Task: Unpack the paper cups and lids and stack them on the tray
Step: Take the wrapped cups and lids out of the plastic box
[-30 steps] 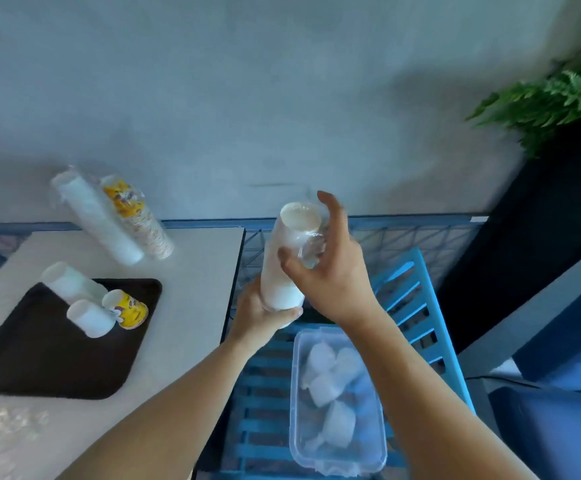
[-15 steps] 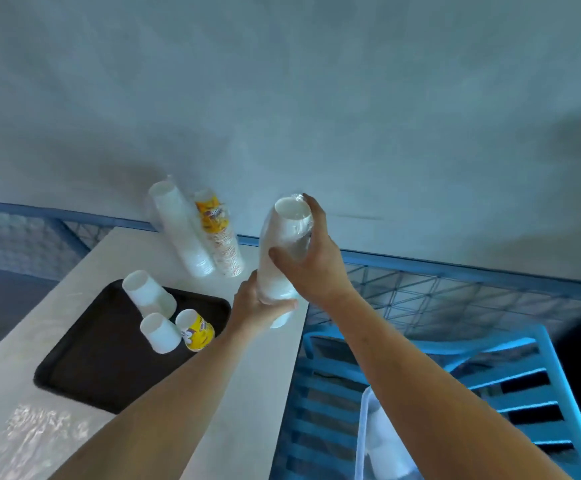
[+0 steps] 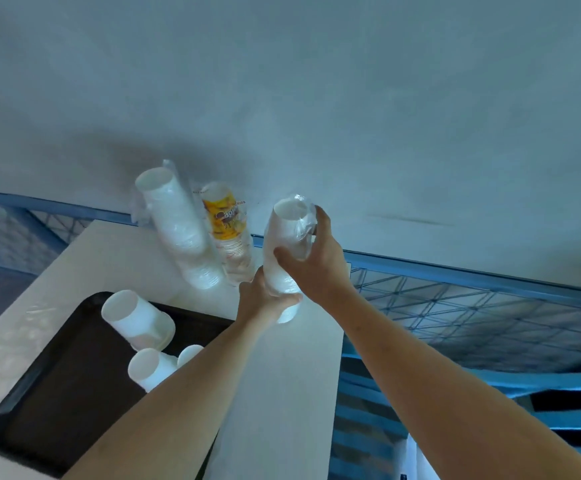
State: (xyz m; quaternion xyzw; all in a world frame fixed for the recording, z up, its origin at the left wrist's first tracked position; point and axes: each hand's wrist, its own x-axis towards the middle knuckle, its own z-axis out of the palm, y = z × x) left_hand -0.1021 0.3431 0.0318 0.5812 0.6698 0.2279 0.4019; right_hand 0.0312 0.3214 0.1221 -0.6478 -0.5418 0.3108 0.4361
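Observation:
I hold a plastic-wrapped stack of white cups [image 3: 281,237] upright over the table's far right corner. My left hand [image 3: 265,299] grips its lower end and my right hand [image 3: 313,261] grips the upper part, fingers on the loose wrap. Two more wrapped sleeves lean on the wall: a white sleeve [image 3: 178,230] and a yellow-printed sleeve [image 3: 228,230]. On the black tray [image 3: 64,393] stand a tall white cup stack [image 3: 136,320] and a shorter white cup stack [image 3: 150,368]; a third cup [image 3: 189,355] is partly hidden by my left forearm.
The white table [image 3: 282,393] ends just right of my hands. Beyond it lie a blue mesh railing [image 3: 455,306] and a blue slatted chair [image 3: 542,393] lower right. Crumpled clear plastic [image 3: 1,355] lies on the table left of the tray. A grey wall rises behind.
Both hands carried the wrapped cup stack leftwards from above the blue chair to over the table corner. The view swung left; the clear bin has dropped out of sight.

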